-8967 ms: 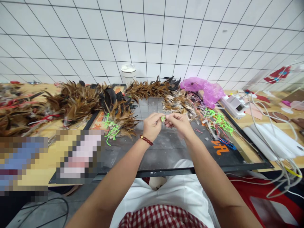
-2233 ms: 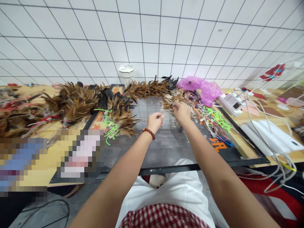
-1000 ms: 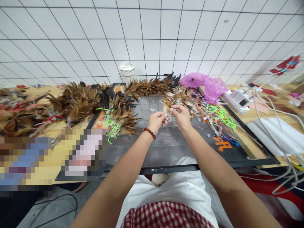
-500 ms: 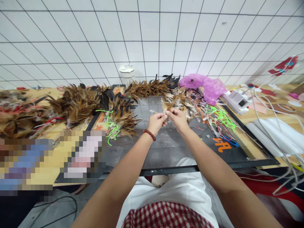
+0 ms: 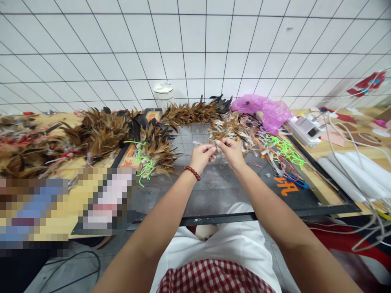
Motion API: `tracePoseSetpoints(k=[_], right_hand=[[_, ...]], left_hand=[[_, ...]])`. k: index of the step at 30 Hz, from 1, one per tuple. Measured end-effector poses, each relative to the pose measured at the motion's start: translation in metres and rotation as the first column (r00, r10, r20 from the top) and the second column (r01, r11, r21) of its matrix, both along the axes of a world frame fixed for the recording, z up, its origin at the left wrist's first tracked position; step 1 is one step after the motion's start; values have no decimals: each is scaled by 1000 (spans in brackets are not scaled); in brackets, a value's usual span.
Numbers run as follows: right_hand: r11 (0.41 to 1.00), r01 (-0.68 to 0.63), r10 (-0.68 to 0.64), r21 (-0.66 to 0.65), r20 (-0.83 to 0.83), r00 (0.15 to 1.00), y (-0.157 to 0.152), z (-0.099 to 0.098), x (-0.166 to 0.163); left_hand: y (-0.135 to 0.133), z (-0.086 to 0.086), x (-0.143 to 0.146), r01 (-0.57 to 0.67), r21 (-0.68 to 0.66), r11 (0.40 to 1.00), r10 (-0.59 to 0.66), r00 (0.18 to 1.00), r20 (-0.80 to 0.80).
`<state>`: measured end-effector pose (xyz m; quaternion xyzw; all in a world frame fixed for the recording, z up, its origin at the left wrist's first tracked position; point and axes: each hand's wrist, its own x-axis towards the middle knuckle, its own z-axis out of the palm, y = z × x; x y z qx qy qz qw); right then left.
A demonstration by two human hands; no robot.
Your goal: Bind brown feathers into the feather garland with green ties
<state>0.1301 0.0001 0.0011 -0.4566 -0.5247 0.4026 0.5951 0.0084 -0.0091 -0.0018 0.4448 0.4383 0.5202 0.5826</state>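
Note:
Over the middle of a dark glossy panel [image 5: 195,195], my left hand [image 5: 200,158] and my right hand [image 5: 231,152] face each other, fingertips close together. Thumb and forefinger of each are pinched; whatever lies between them is too small to make out. Just behind my right hand is a loose heap of pale brown feathers [image 5: 230,127]. A brown feather garland [image 5: 191,113] runs along the back of the panel. Left of my left hand lie more bunched feathers [image 5: 160,150] with bright green strings [image 5: 143,165]. A red bead bracelet [image 5: 193,173] circles my left wrist.
Right of my hands lie green strings [image 5: 282,149] and blue-handled scissors [image 5: 296,181]. Behind are a purple plastic bag [image 5: 264,110] and a white lidded cup [image 5: 164,93]. A white power strip [image 5: 307,130], white rolls [image 5: 348,175] and loose cables occupy the right side.
My right hand has moved slightly right, so the fingertips of the two hands are now a little apart. My left hand stays nearly in place.

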Motion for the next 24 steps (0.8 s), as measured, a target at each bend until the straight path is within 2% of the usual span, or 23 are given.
tracePoseSetpoints(k=[3, 5, 6, 8, 10, 12, 14, 16, 18, 21, 22, 24], right_hand=[[999, 32, -36, 32, 141, 989, 3, -2, 7], [992, 109, -125, 66, 338, 933, 5, -4, 14], [985, 142, -170, 94, 472, 865, 6, -6, 18], [975, 171, -219, 140, 715, 664, 5, -7, 22], [973, 181, -218, 146, 842, 493, 2, -8, 24], [975, 178, -195, 131, 889, 415, 0, -7, 22], [978, 173, -179, 118, 899, 399, -1, -6, 20], [975, 187, -196, 123, 874, 446, 0, -6, 19], [972, 202, -219, 121, 780, 586, 3, -7, 18], [990, 138, -125, 1, 432, 893, 6, -6, 13], [995, 87, -68, -54, 283, 957, 7, -5, 11], [990, -8, 15, -138, 45, 999, 6, -3, 7]], left_hand=[[2, -1, 0, -58, -4, 998, 58, 998, -1], [4, -1, -1, -129, -28, 991, 130, 990, 47], [4, -1, -2, -158, -40, 987, 161, 984, 75], [5, 0, -3, -186, -57, 981, 192, 975, 115], [5, 1, -3, -186, -63, 980, 193, 973, 127], [3, 2, -3, -173, -63, 983, 180, 976, 126], [3, 2, -4, -159, -56, 986, 165, 977, 133], [3, 2, -4, -153, -52, 987, 159, 976, 150], [3, 1, -4, -161, -51, 986, 168, 971, 168], [5, 0, -4, -175, -54, 983, 182, 969, 167], [5, -1, -3, -177, -58, 983, 184, 970, 161], [5, 0, -4, -174, -69, 982, 183, 972, 148]])
